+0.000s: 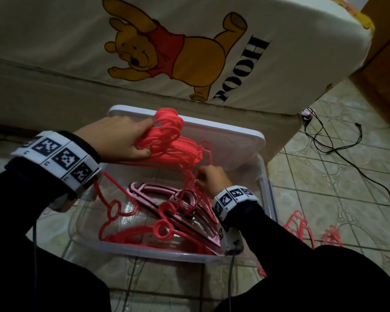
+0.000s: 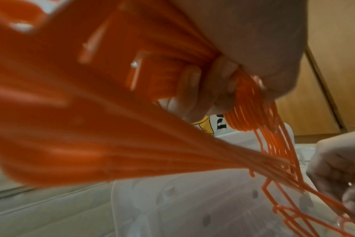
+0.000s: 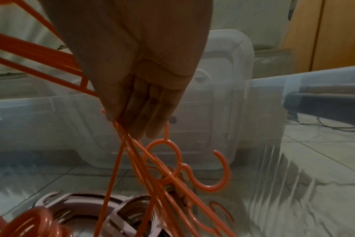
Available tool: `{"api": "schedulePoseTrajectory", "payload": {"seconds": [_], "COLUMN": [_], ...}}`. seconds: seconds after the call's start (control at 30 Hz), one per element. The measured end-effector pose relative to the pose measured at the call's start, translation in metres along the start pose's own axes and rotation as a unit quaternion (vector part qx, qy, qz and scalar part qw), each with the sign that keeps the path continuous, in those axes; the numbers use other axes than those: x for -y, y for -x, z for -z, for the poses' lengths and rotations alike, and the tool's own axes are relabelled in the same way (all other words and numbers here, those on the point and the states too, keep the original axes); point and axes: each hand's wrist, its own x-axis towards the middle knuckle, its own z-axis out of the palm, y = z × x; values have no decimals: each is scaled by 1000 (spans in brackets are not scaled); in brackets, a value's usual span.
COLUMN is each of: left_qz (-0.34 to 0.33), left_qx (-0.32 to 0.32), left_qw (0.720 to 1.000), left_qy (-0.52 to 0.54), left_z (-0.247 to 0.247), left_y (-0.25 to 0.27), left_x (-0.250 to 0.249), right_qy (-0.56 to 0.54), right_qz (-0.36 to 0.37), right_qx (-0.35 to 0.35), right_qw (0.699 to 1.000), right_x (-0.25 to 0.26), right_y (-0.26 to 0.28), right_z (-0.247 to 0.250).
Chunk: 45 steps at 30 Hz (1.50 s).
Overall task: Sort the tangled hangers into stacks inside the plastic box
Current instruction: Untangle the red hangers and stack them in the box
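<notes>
2 hands [image 1: 119,138] [image 1: 212,179] grip 1 red hanger bundle [image 1: 178,145] above 1 box [image 1: 265,190].

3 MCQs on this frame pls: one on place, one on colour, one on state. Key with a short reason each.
1. Where does the pale pink hanger stack lie?
A. on the bed
B. inside the clear plastic box
C. on the floor tiles

2. What colour is the hanger bundle in the left hand?
A. coral red
B. blue
C. white

3. What is the right hand doing?
A. resting flat on the floor
B. hanging idle outside the box
C. pinching thin bars of the tangled hangers

Key: 1 B, the head view shows the stack on the box bottom, within its walls. 2 A, the hooks gathered in that grip are coral red. 3 C, the right wrist view shows the fingers closed on several thin bars.
</notes>
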Motion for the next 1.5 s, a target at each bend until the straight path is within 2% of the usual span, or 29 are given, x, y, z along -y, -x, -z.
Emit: {"api": "schedulePoseTrajectory", "payload": {"seconds": [0.27, 0.43, 0.53, 0.63, 0.77, 0.93, 1.13, 1.33, 1.5], "left_qz": [19, 5, -4, -3, 6, 8, 21, 20, 33], "left_qx": [20, -20, -32, -17, -3, 13, 44, 61, 70], "left_qw": [999, 1000, 999, 998, 1000, 1000, 997, 994, 994], "left_qy": [19, 2, 36, 56, 18, 5, 65, 88, 75], "left_z": [4, 9, 10, 10, 8, 5, 5, 8, 9], "left_y": [-5, -8, -6, -5, -6, -5, -9, -9, -9], "left_x": [-8, -7, -7, -6, -8, -6, -7, -8, -7], "right_qy": [8, 6, -16, -31, -37, -45, -44, -19, -30], "right_qz": [39, 43, 14, 15, 42, 42, 24, 0, 38], "right_qx": [-4, -13, -26, -34, -35, -30, -52, -35, -37], "right_qw": [999, 999, 999, 999, 998, 998, 997, 999, 998], "right_x": [12, 12, 8, 4, 8, 12, 6, 2, 6], "right_y": [6, 10, 10, 11, 11, 6, 7, 6, 9], "right_z": [0, 1, 3, 4, 2, 4, 7, 6, 10]}}
